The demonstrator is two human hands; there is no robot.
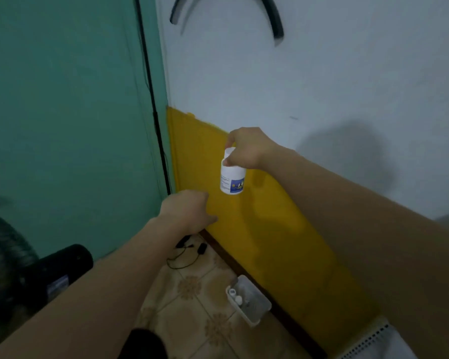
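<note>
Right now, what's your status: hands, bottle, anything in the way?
Right hand grips white bottle by its cap, held in mid-air. Left hand just below, fingers out of sight. White tub on floor beneath, by the yellow wall.

Dim room, soft focus overall; my arm's shadow on white wall point(322, 81), edges bent w/ wide-angle, left corner dark.

Both my bare arms reach forward. My right hand point(246, 149), the higher one, hangs knuckles up, its fingers point(228, 161) pinching the top of a white bottle point(232, 181). My left hand point(187, 209) sits lower, back up, fingers tucked under and hidden.
</note>
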